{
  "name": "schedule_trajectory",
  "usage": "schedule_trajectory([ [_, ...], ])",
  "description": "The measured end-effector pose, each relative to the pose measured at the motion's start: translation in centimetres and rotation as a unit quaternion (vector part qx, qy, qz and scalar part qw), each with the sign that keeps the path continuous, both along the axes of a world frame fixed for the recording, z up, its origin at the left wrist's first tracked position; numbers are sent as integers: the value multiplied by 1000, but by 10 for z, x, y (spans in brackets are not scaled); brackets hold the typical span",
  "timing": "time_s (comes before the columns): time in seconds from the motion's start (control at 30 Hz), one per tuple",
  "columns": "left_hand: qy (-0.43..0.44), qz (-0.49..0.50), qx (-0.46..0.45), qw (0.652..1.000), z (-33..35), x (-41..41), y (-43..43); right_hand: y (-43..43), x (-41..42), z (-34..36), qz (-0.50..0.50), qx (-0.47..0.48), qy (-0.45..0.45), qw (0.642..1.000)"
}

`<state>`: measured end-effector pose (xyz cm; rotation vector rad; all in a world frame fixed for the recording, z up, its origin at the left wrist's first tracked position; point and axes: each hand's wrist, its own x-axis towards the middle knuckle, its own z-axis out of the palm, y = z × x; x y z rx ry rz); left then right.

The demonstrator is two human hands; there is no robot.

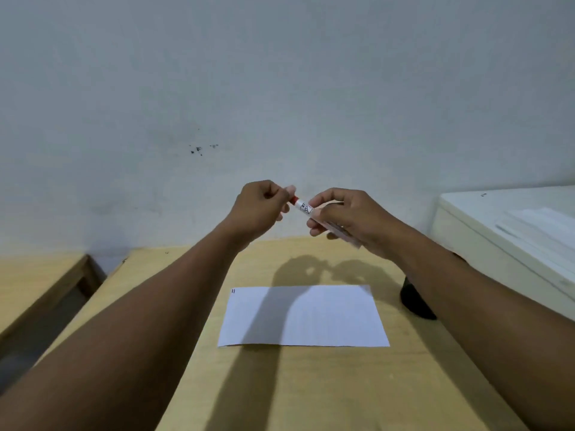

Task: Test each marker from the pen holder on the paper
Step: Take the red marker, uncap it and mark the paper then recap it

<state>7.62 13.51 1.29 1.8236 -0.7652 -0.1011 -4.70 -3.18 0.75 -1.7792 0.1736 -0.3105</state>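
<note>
Evidently uncapping: right hand (345,220) grips the marker (306,209) barrel, left hand (261,209) pinches its red cap – raised above the paper (303,317), ready for testing

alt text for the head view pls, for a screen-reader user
Two bare hands raised above a wooden table hold one white marker: left hand pinches its red cap end, right hand grips the barrel. Below lies a white paper with two small marks in its far-left corner; a dark holder sits partly behind the right forearm.

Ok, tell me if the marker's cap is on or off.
Cannot tell: the left hand covers the red end of the marker, while the right hand holds the barrel.
</note>
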Motion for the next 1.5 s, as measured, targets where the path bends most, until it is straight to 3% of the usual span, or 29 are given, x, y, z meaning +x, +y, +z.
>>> schedule_trajectory([
  [0.13,72,17,35,997,-28,14,55,40,26,-15,100,103,45,989],
  [0.27,118,66,10,991,-56,18,95,66,44,-42,211,299,87,927],
  [0.37,166,100,-19,981,-72,17,109,85,54,-64,223,376,75,896],
  [0.43,184,114,-26,976,-82,15,113,99,62,-74,181,395,71,898],
  [0.57,223,108,-47,968,-99,18,112,119,77,-90,45,343,83,934],
  [0.73,279,145,-127,941,-104,31,118,100,78,-85,73,327,34,941],
  [0.83,111,144,44,982,-115,40,137,78,74,-80,53,289,43,955],
  [0.9,8,127,188,974,-125,42,141,74,73,-81,54,243,67,966],
  [1.0,-59,105,281,952,-139,42,136,87,74,-90,26,153,73,985],
  [1.13,-94,94,315,940,-146,40,134,107,80,-110,-37,63,58,996],
  [1.5,-69,69,352,931,-145,43,128,120,91,-140,-125,36,49,990],
])
